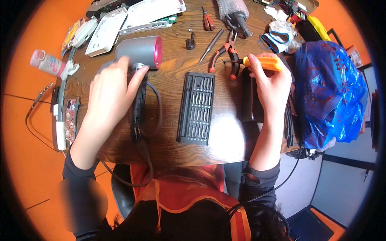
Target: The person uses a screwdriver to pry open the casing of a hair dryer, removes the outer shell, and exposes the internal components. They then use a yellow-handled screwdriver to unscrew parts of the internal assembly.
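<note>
A grey hair dryer (134, 48) with a pink rim lies at the left of the table. My left hand (110, 88) is over its near side, fingers curled at the body and thumb beside the neck; the fingertips are partly hidden. Below the neck runs a dark, slim part (139, 100) leading into a cord. My right hand (271, 78) grips a yellow-handled screwdriver (266, 63), its shaft pointing left, with a tiny dark piece seen by the tip. Between my hands lies a black case of screwdriver bits (197, 108).
Red-and-black pliers (221, 54), a slim grey tool (212, 45), a small red-handled tool (208, 21) and a small black part (190, 41) lie beyond the bit case. White plastic housings (106, 31) fill the far left. A blue plastic bag (329, 92) bulges at right, near a glove (280, 38).
</note>
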Action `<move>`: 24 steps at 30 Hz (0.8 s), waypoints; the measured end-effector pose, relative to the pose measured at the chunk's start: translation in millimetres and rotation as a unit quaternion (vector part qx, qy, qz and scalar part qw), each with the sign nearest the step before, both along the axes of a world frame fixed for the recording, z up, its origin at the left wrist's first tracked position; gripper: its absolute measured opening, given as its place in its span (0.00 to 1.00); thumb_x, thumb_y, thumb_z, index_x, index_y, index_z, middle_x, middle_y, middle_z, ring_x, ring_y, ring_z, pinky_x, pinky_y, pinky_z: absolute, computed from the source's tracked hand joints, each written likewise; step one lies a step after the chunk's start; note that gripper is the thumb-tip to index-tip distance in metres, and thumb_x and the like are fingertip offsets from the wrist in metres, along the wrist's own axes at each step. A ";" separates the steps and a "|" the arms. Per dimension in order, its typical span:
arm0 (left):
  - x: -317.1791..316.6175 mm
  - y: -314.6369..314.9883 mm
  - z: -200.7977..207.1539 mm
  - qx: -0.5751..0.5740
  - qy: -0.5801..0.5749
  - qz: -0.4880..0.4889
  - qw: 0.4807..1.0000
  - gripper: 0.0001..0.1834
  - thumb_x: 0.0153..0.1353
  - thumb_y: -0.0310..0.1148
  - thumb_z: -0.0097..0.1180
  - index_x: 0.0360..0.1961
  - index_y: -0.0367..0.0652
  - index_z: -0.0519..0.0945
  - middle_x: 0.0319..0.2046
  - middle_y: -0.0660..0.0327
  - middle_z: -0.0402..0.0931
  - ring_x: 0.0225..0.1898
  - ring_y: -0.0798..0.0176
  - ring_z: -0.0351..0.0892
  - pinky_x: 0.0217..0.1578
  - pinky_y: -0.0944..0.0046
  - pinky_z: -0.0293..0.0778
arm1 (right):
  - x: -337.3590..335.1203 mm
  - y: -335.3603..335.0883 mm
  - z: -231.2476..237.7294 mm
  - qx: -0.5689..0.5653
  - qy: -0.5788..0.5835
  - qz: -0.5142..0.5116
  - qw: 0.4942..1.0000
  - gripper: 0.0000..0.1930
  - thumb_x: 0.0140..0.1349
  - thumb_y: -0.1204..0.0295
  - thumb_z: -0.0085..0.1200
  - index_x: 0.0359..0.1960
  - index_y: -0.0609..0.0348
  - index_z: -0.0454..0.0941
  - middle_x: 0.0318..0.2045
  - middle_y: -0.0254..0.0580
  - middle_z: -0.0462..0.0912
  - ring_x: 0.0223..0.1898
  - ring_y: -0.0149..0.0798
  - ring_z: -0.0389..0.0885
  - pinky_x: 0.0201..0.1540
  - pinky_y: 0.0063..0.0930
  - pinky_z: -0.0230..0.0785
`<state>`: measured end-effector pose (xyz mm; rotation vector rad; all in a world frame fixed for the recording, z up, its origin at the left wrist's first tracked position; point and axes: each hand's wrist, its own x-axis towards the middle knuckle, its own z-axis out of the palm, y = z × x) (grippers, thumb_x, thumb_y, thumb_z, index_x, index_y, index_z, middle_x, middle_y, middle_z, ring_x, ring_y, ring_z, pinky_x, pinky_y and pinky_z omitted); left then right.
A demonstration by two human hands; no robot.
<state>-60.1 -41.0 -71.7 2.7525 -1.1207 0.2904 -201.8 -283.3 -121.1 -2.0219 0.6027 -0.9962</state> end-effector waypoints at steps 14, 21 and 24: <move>19.5 -135.0 -66.3 0.027 0.024 -0.433 0.900 0.14 0.58 0.32 0.48 0.45 0.45 0.77 0.51 0.64 0.70 0.58 0.53 0.57 0.57 0.54 0.55 | -2.4 3.2 3.5 0.048 -0.026 0.013 0.998 0.09 0.54 0.72 0.59 0.30 0.66 0.76 0.24 0.37 0.80 0.25 0.25 0.77 0.27 0.15 0.69; 25.8 -142.4 -79.0 -0.021 0.071 -0.416 0.907 0.14 0.57 0.32 0.50 0.45 0.47 0.78 0.50 0.64 0.71 0.59 0.54 0.58 0.58 0.55 0.55 | -5.7 -1.4 5.6 0.029 -0.089 -0.076 0.993 0.10 0.51 0.69 0.61 0.25 0.64 0.77 0.20 0.39 0.81 0.23 0.25 0.78 0.28 0.19 0.68; 30.8 -144.0 -76.3 -0.038 0.088 -0.413 0.906 0.13 0.57 0.32 0.50 0.43 0.47 0.79 0.49 0.63 0.73 0.59 0.53 0.60 0.58 0.54 0.56 | -5.5 -1.0 5.9 0.054 -0.062 -0.067 0.994 0.09 0.51 0.69 0.61 0.25 0.64 0.78 0.20 0.39 0.81 0.23 0.25 0.78 0.28 0.19 0.68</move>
